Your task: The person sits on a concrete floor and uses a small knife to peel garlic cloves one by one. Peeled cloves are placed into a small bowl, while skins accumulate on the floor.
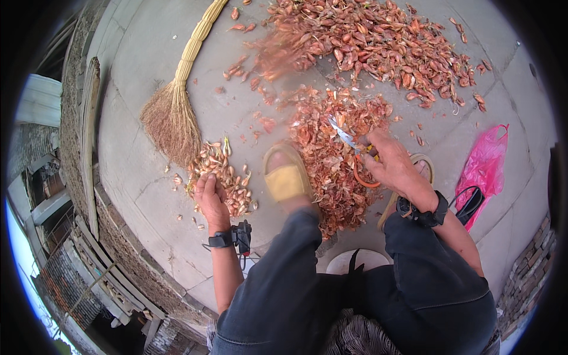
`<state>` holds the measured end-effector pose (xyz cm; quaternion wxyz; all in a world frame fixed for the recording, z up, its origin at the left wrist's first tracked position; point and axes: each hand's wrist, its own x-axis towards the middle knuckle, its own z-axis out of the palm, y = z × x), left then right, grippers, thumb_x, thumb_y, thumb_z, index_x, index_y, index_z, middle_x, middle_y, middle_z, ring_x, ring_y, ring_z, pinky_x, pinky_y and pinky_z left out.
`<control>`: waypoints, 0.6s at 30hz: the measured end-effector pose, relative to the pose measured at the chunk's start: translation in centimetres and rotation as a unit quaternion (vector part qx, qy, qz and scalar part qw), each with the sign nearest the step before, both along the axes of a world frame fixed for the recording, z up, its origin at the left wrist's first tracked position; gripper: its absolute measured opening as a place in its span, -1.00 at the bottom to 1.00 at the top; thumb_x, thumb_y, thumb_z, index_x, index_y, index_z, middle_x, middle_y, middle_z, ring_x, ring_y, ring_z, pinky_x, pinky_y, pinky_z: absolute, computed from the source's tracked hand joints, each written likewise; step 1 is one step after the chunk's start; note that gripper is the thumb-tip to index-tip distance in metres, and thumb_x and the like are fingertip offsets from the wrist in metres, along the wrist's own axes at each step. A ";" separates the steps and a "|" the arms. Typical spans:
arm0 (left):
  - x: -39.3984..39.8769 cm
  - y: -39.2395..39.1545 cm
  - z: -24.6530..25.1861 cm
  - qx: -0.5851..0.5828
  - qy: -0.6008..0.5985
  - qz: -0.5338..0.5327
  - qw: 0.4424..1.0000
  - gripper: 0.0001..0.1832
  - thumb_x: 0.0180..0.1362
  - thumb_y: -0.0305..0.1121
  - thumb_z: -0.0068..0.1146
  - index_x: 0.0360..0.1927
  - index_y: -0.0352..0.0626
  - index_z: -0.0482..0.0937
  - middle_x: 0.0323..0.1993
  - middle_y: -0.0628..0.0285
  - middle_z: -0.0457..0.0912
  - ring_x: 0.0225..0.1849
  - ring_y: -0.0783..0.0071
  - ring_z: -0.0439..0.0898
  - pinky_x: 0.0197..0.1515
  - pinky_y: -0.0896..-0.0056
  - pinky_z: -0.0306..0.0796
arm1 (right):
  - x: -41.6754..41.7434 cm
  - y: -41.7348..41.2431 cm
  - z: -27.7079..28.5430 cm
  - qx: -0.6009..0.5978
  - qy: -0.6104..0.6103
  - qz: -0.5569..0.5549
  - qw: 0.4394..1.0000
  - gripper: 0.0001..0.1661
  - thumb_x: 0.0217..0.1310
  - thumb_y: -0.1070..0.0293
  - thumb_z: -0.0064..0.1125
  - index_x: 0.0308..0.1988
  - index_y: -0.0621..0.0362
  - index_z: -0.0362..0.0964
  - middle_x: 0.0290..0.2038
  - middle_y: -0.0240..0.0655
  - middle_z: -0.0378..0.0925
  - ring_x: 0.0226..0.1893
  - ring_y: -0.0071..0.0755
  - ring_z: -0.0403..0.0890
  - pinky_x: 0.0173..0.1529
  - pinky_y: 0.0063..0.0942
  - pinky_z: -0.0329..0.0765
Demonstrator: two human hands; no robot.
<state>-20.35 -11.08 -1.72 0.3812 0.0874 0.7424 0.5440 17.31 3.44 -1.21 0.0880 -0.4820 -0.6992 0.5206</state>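
My right hand (pixel 390 162) holds a pair of scissors (pixel 344 134) with orange handles, their blades pointing up and left over a heap of dry shallot skins (pixel 333 191). At the left, my left hand (pixel 211 202) is over a small pile of pale, trimmed shallots (pixel 235 195). Its fingers are curled downward, and whether anything is between them is hidden. Beyond the skins spreads a large pile of reddish unpeeled shallots (pixel 381 44), some with green sprouts. Both wrists wear black straps with small devices.
A straw broom (pixel 171 115) lies with its bristles against the trimmed shallots. My feet in yellow slippers (pixel 286 182) flank the skins. A pink plastic bag (pixel 483 164) with a black object (pixel 470 206) lies at right. Wooden planks (pixel 90 146) and brickwork border the concrete at left.
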 end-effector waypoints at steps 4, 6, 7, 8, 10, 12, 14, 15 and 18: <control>-2.2 -4.6 2.0 -0.094 0.150 0.114 0.978 -0.86 0.27 -0.34 0.05 -0.38 -0.14 0.44 -0.67 0.54 0.21 -0.70 0.80 0.06 -0.68 0.65 -0.11 | -0.5 -0.1 -0.1 0.022 0.021 -0.002 1.000 -0.83 0.11 0.45 0.11 -0.28 0.30 0.38 -0.34 -0.06 0.41 -0.31 0.06 0.50 -0.21 -0.14 0.41; -2.3 -5.4 2.9 -0.091 0.145 0.131 0.976 -0.81 0.27 -0.27 0.04 -0.35 -0.16 0.41 -0.66 0.53 0.21 -0.69 0.78 0.07 -0.67 0.65 -0.08 | -0.6 0.0 -0.4 0.034 0.017 0.002 0.999 -0.84 0.12 0.44 0.11 -0.43 0.33 0.36 -0.44 -0.08 0.36 -0.40 0.04 0.48 -0.31 -0.17 0.37; -2.1 -5.3 2.7 -0.071 0.125 0.141 0.980 -0.82 0.27 -0.26 0.04 -0.31 -0.14 0.40 -0.64 0.51 0.25 -0.68 0.77 0.08 -0.66 0.63 -0.07 | -0.5 0.2 -0.3 0.025 0.009 0.015 1.000 -0.84 0.14 0.46 0.10 -0.42 0.34 0.34 -0.44 -0.10 0.35 -0.41 -0.04 0.47 -0.31 -0.21 0.36; -2.0 -5.1 2.4 -0.052 0.092 0.121 0.987 -0.85 0.27 -0.30 0.01 -0.27 -0.16 0.41 -0.58 0.47 0.31 -0.64 0.74 0.15 -0.62 0.63 0.01 | -0.3 0.4 0.0 0.016 0.000 0.027 1.000 -0.84 0.15 0.48 0.09 -0.42 0.35 0.32 -0.45 -0.11 0.34 -0.41 -0.11 0.46 -0.31 -0.26 0.35; -1.1 -3.4 1.8 0.005 0.015 0.076 0.997 -0.85 0.26 -0.39 -0.05 -0.15 -0.21 0.43 -0.43 0.37 0.43 -0.49 0.67 0.31 -0.48 0.61 0.18 | -0.7 0.5 0.1 0.026 0.018 0.021 0.999 -0.86 0.16 0.49 0.08 -0.40 0.35 0.33 -0.45 -0.12 0.35 -0.41 -0.14 0.46 -0.31 -0.28 0.36; 0.5 -0.6 1.0 0.050 -0.068 -0.004 0.996 -0.70 0.24 -0.49 -0.11 0.05 -0.30 0.42 -0.16 0.24 0.51 -0.18 0.53 0.48 -0.16 0.52 0.37 | -1.1 0.6 0.2 0.070 0.059 -0.022 0.996 -0.87 0.15 0.47 0.08 -0.40 0.33 0.38 -0.44 -0.11 0.36 -0.41 -0.05 0.49 -0.32 -0.25 0.39; 3.2 3.2 1.2 0.081 -0.140 -0.085 0.983 -0.63 0.22 -0.58 -0.10 0.12 -0.33 0.40 -0.06 0.16 0.53 -0.14 0.48 0.51 -0.13 0.50 0.42 | -2.1 0.8 0.6 0.069 0.110 -0.048 0.990 -0.91 0.13 0.51 0.08 -0.34 0.32 0.41 -0.41 -0.13 0.40 -0.40 -0.10 0.51 -0.30 -0.29 0.43; 4.4 4.6 0.9 0.096 -0.174 -0.119 0.973 -0.59 0.20 -0.61 -0.07 0.15 -0.37 0.38 -0.03 0.13 0.54 -0.13 0.43 0.54 -0.16 0.50 0.43 | -2.4 1.1 1.0 0.071 0.133 -0.062 0.987 -0.90 0.12 0.53 0.08 -0.30 0.32 0.43 -0.39 -0.15 0.42 -0.39 -0.13 0.52 -0.29 -0.32 0.44; 9.7 9.2 3.1 0.109 -0.274 -0.214 0.931 -0.56 0.23 -0.64 -0.08 0.22 -0.36 0.34 0.01 0.07 0.53 -0.07 0.36 0.58 -0.09 0.46 0.49 | -3.2 2.0 2.0 -0.058 0.135 -0.047 0.988 -0.83 0.19 0.54 0.07 -0.18 0.32 0.45 -0.33 -0.36 0.45 -0.35 -0.51 0.48 -0.22 -0.50 0.45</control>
